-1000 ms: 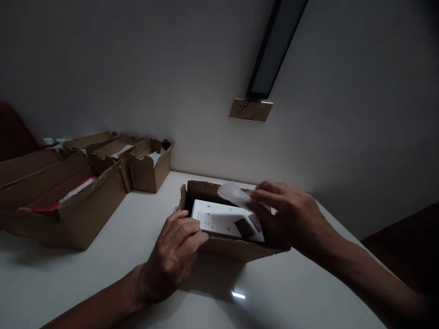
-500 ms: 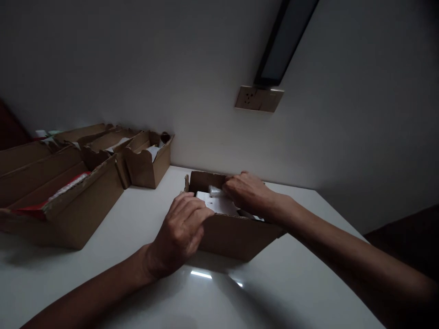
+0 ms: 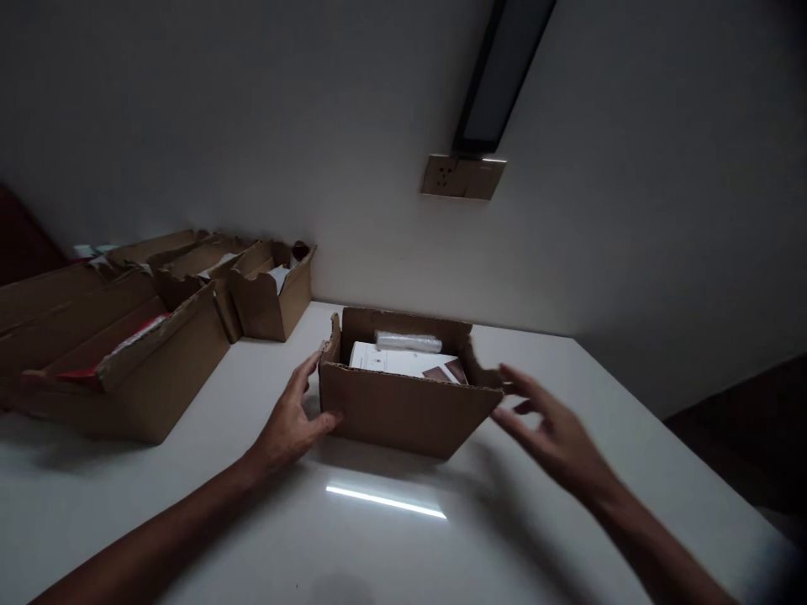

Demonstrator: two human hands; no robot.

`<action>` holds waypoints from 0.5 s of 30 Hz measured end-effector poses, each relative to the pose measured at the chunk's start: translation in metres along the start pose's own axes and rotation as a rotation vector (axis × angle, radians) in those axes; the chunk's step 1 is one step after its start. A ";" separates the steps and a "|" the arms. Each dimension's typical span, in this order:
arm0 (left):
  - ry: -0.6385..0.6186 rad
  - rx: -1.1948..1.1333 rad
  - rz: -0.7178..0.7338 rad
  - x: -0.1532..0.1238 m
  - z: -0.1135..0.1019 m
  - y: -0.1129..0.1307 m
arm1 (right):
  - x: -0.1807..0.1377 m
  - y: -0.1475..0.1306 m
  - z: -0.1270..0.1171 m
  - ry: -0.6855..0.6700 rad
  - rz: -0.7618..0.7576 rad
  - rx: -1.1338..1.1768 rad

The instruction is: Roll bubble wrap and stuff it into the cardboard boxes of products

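Observation:
A brown open-topped cardboard box (image 3: 384, 412) stands on the white table ahead of me. Inside it lie a white printed carton (image 3: 394, 362) and, behind that, a roll of clear bubble wrap (image 3: 408, 342). My left hand (image 3: 291, 424) is at the box's left end, thumb by the front panel and fingers along the side, spread around the corner. At the opposite end, my right hand (image 3: 547, 424) has its fingers apart, with the fingertips close to the right edge; whether they touch it I cannot tell. Neither hand holds anything else.
To the left stand several more open cardboard boxes; the nearest large box (image 3: 164, 370) holds something red and white, and a smaller box (image 3: 271, 294) sits by the wall. The table (image 3: 265, 546) meets a wall with a socket plate (image 3: 463, 177) and a dark-framed panel (image 3: 504, 76).
My right hand has come out of the box to its right end. My left hand has moved from the front rim to the left side. The bubble wrap and carton are now uncovered.

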State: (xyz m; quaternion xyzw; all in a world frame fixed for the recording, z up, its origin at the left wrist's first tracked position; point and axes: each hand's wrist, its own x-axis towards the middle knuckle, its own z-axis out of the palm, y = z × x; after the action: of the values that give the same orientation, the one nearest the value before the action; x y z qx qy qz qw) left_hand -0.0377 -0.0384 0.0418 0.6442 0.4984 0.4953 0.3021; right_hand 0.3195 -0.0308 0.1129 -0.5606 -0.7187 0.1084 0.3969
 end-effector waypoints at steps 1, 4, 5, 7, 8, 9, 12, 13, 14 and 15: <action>-0.029 -0.059 -0.063 -0.001 0.005 -0.004 | -0.005 0.003 0.015 -0.072 0.027 0.091; 0.008 -0.148 -0.142 0.000 0.023 -0.004 | -0.010 -0.002 0.045 -0.162 0.076 0.392; 0.042 -0.163 -0.141 0.000 0.029 -0.002 | -0.011 -0.006 0.047 -0.173 0.083 0.487; 0.088 -0.209 -0.124 0.000 0.039 0.002 | -0.017 -0.012 0.042 -0.232 0.095 0.628; 0.095 -0.242 -0.116 -0.002 0.043 0.004 | -0.023 -0.015 0.037 -0.276 0.104 0.669; 0.094 -0.274 -0.110 -0.005 0.048 0.006 | -0.029 -0.016 0.032 -0.310 0.120 0.684; 0.084 -0.315 -0.094 -0.017 0.063 0.017 | -0.051 -0.013 0.020 -0.236 0.175 0.564; 0.085 -0.312 -0.089 -0.022 0.069 0.022 | -0.058 -0.011 0.018 -0.167 0.184 0.497; 0.086 -0.307 -0.084 -0.026 0.074 0.029 | -0.063 -0.010 0.015 -0.100 0.185 0.435; 0.087 -0.303 -0.075 -0.030 0.078 0.036 | -0.068 -0.008 0.012 -0.041 0.177 0.388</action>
State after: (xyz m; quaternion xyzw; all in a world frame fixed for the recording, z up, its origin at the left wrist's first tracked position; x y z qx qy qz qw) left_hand 0.0475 -0.0697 0.0385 0.5502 0.4544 0.5806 0.3920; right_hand 0.3091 -0.0908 0.0795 -0.5322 -0.6403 0.2903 0.4717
